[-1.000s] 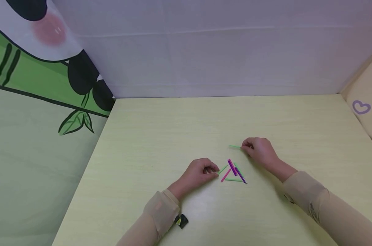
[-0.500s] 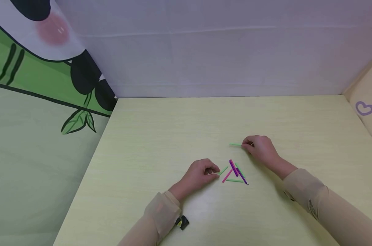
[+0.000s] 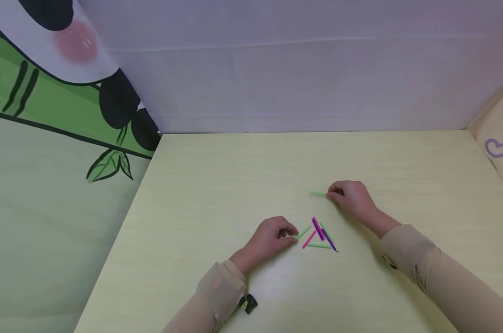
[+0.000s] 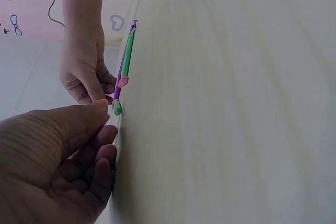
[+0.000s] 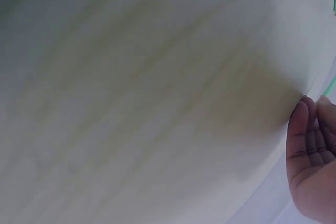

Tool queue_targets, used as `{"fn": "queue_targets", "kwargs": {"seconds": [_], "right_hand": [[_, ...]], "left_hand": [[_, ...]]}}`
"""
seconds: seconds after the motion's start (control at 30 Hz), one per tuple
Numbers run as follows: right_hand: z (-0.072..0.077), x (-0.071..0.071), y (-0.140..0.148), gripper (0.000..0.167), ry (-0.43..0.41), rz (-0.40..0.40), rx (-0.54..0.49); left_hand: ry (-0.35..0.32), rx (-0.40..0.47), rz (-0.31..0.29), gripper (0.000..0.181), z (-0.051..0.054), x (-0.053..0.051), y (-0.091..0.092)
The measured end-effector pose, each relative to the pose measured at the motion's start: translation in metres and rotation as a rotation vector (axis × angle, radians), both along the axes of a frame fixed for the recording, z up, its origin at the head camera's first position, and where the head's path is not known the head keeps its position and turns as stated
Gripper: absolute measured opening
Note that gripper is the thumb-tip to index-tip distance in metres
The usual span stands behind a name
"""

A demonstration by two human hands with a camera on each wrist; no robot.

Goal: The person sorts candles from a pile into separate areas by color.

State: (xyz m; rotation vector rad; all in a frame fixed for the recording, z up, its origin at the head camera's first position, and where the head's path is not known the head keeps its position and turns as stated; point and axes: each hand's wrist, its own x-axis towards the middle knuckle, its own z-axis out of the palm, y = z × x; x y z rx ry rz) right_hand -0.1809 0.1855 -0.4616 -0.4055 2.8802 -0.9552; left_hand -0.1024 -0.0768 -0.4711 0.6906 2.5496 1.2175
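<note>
My right hand (image 3: 351,199) pinches one end of a thin green stick (image 3: 318,193) between thumb and fingers, behind the other sticks. The stick points left and is just visible at the edge of the right wrist view (image 5: 329,86). Lower down, my left hand (image 3: 272,238) pinches the near end of another green stick (image 3: 304,232). Right of it lies a rough triangle of sticks: a pink stick (image 3: 309,239), a green stick (image 3: 319,246) along the bottom, and overlapping purple sticks (image 3: 329,241), pink and green ones on the right side. In the left wrist view they overlap edge-on.
The sticks lie on a pale wooden table (image 3: 201,185). A plain light wall covering (image 3: 297,83) stands behind it, with a green printed cloth (image 3: 47,92) at the left. A small black item (image 3: 248,304) hangs at the left sleeve cuff.
My right hand has moved slightly toward the back of the table with its green stick, widening the distance to the triangle. The left hand stays in place; the view shifts a little.
</note>
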Motion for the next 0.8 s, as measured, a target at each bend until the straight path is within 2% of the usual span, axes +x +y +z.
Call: {"fn": "queue_targets", "kwargs": {"seconds": [0.2,0.53,0.8], "right_hand": [[0.001,-0.003,0.001,0.006,-0.048,-0.014,-0.058],[-0.002,-0.011,0.002,0.007,-0.082,-0.021,-0.077],[-0.005,-0.016,0.003,0.008,-0.063,-0.011,-0.074]], "left_hand": [[-0.011,0.002,0.002,0.012,0.003,0.001,0.001],[-0.024,-0.017,0.006,0.012,0.003,0.0,0.002],[-0.014,-0.013,0.004,0.012,0.001,-0.001,0.003]]}}
